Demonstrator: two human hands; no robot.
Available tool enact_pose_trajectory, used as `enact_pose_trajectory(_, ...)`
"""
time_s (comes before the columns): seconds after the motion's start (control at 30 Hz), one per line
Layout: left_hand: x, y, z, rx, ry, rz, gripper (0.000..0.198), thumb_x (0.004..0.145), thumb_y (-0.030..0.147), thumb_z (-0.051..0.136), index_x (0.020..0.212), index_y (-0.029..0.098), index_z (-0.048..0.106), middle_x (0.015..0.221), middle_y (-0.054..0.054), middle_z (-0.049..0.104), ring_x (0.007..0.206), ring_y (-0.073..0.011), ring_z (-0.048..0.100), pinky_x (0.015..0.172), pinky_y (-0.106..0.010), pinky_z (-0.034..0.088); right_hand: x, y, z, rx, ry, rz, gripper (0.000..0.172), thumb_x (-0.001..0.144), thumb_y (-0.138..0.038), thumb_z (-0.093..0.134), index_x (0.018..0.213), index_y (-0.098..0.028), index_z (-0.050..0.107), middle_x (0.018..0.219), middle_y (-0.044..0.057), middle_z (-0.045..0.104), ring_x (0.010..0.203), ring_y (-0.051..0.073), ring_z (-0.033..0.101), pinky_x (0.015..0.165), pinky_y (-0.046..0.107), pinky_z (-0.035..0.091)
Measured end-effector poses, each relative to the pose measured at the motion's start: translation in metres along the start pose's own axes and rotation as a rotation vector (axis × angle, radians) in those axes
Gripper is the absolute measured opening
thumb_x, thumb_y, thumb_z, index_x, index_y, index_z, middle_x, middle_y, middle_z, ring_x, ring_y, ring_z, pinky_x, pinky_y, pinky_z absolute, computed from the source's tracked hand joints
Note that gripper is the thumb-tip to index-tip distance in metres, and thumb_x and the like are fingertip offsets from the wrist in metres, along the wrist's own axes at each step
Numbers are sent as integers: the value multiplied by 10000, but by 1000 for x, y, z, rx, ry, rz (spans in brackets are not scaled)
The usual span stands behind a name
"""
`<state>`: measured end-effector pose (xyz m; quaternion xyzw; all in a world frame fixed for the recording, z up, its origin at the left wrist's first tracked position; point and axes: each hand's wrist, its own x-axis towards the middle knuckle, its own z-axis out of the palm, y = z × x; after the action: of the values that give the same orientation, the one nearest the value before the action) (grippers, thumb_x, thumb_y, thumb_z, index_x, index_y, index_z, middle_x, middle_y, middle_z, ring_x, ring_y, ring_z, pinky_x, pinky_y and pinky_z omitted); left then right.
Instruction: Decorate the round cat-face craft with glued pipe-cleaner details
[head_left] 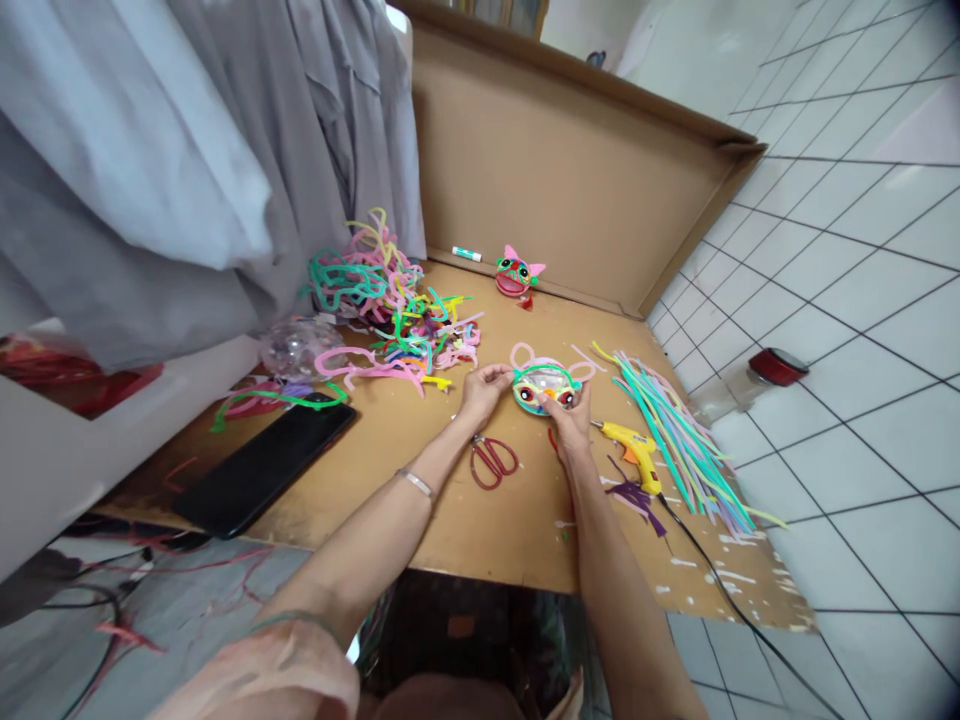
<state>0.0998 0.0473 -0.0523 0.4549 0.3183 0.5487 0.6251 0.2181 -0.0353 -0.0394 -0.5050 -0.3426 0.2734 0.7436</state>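
A small round animal face made of pipe cleaners [531,405], with red-and-white eyes, a clear middle and pink looped ears, is held above the table. My right hand [574,420] grips its lower right side, thumb across the front. At its left edge, the fingertips of my left hand [484,393] pinch the end of a green pipe cleaner [546,369] that arches over the face. Below lie red-handled scissors [493,463], apart from both hands. To the right of my right hand rests a yellow glue gun [634,452] with a black cord.
Long loose pipe cleaners [679,440] lie at the right, beside purple scraps [637,497]. A tangled heap of pipe cleaners [390,300] and a black phone [262,470] are at left. A finished-looking face [514,275] and glue stick [466,255] stand by the cardboard [555,170].
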Motion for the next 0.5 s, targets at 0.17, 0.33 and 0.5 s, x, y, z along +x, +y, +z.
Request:
enact_pose_trajectory(0.17,0,0,0,-4,16,5,253,550,344,782,681,164,661,688,-11,677,650,-125,577,698,-267,477,-2,-3,1,-11,-6,-13,993,506,-285,839,1383,-251,375,1260,60,603,992,169,634,961,383,496)
enact_pose_trajectory(0.33,0,-2,-1,27,14,17,261,569,351,774,712,160,668,721,-19,691,682,-135,593,716,-269,477,-1,-5,1,-7,4,7,1022,465,-289,850,1373,-223,386,1176,60,629,984,182,635,914,347,513)
enact_pose_trajectory(0.5,1,-4,-1,32,17,27,238,588,329,762,722,151,675,719,-18,684,673,-125,585,718,-259,467,1,-2,0,-3,13,20,1039,457,-306,850,1381,-228,380,1190,65,626,1008,197,630,921,362,509)
